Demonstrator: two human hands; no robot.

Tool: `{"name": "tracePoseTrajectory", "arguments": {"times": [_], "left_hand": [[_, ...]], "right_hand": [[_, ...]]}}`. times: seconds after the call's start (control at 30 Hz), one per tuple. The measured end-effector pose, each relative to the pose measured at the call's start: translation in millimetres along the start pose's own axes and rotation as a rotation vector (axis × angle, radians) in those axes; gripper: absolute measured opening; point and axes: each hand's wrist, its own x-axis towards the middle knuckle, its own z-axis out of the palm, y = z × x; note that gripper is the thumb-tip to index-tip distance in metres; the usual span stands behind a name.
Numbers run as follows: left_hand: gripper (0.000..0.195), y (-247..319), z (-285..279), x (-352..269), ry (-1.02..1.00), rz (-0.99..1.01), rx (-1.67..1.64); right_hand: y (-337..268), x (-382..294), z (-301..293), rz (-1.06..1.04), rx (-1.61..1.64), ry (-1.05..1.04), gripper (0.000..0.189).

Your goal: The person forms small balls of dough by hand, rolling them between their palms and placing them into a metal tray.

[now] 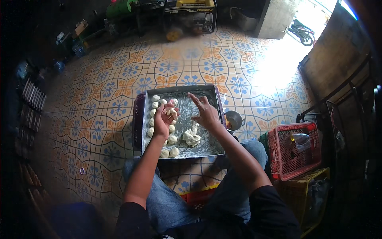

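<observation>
A square metal tray (206, 152), floured or greased inside, lies before my knees. Pale dough balls (174, 152) stand in columns along its left side. My left hand (166, 117) is over these balls, with a soft piece of dough (172, 112) held in its curled fingers. My right hand (205, 111) hovers above the tray's right half, fingers spread, with dough residue on the skin and nothing plainly held. Just below it, a loose, uneven lump of dough (192, 138) rests on the tray's floor.
A metal pot (234, 120) stands right of the tray. Farther right are a red plastic crate (276, 152) with a plastic bottle or cup inside, and a yellow crate (304, 203). A generator (191, 15) stands across the patterned tile floor. Stacked trays (32, 95) line the left.
</observation>
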Motion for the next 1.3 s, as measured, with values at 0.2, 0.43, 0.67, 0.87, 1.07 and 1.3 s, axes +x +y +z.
{"name": "tracePoseTrajectory", "arguments": {"times": [0.2, 0.43, 0.67, 0.87, 1.07, 1.3], "left_hand": [[0.044, -5, 8, -4, -0.007, -0.106, 0.010], [0.044, -7, 19, -4, -0.020, -0.127, 0.027], [0.042, -11, 17, -3, -0.030, -0.134, 0.050], [0.039, -14, 13, -6, -0.021, -0.138, 0.077], [0.037, -11, 16, -6, -0.039, -0.125, 0.129], [0.033, -1, 19, -8, 0.017, -0.106, 0.112]], "right_hand": [[23, 0, 13, -0.094, 0.006, 0.046, 0.014], [44, 8, 14, -0.168, 0.265, -0.185, 0.014], [69, 16, -14, -0.058, 0.210, -0.008, 0.016], [127, 22, -19, 0.377, 0.231, 0.111, 0.029], [178, -4, 50, 0.547, -0.124, 0.030, 0.045], [186, 0, 64, 0.573, -0.194, -0.163, 0.030]]}}
